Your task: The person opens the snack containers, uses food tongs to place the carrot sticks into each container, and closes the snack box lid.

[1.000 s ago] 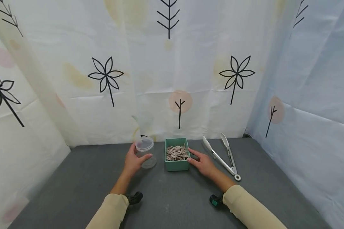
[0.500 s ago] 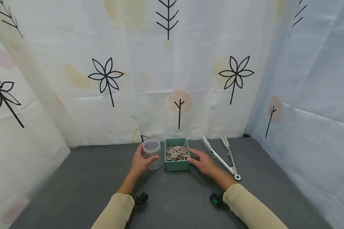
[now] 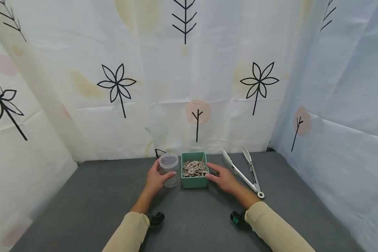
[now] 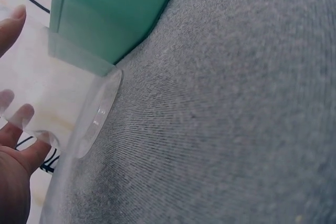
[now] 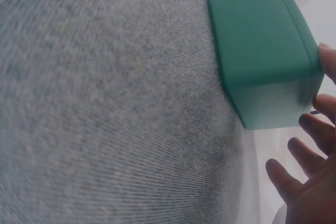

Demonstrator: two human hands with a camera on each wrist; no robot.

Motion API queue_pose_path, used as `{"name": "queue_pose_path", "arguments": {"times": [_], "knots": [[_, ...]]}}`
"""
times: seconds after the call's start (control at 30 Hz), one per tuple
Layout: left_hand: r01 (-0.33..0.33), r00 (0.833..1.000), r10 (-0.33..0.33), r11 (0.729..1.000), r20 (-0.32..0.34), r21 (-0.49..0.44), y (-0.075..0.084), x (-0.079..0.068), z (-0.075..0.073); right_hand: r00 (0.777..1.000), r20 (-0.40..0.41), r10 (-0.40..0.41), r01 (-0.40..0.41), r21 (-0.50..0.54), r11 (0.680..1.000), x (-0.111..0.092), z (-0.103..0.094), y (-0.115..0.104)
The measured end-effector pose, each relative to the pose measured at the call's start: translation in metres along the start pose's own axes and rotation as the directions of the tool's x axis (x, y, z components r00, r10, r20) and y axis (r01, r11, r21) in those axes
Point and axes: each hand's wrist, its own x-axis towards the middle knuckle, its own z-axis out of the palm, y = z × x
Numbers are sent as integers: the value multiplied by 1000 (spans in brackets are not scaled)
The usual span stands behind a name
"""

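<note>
Your left hand (image 3: 154, 180) grasps a clear plastic cylindrical jar (image 3: 170, 169) with a translucent whitish lid (image 3: 168, 160). Your thumb crosses the jar's near face and your fingers are round its left and far side. The jar is upright, just beside the left wall of a green rectangular open-topped box (image 3: 194, 183); whether jar and box touch cannot be told. Nor can it be confirmed that the jar's base bears fully on the surface below.

Your right hand (image 3: 223, 178) is unclenched, laid against the right side of the box. Your thumb and index finger meet that side near the rim, and the right wrist view shows your remaining fingers spread, apart from it. The box stands level, centred between your two hands, and contains a heap of greyish-beige, rope-like pieces (image 3: 194, 168) lying below the rim.

To the right of your right hand lies a pair of silvery tongs with pale tips (image 3: 245, 179). Their arms are spread, the tips point away from you, and the ring end is nearest you.

All items are on a dark grey, fabric-covered table (image 3: 189, 224). Behind it hangs a white cloth backdrop (image 3: 223, 70) printed with black plant outlines and pale coloured patches. You wear beige sleeves (image 3: 277, 227), and black devices (image 3: 156, 218) are at both wrists.
</note>
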Motion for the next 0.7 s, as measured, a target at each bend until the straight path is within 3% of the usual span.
{"name": "queue_pose_path", "arguments": {"times": [0.3, 0.7], "knots": [[-14, 999, 14, 1000, 35, -8, -2, 2, 0, 999, 39, 38, -37, -29, 999, 2, -4, -4], [-26, 997, 29, 999, 75, -39, -2, 3, -3, 991, 104, 81, -64, -152, 986, 17, -18, -18]]}}
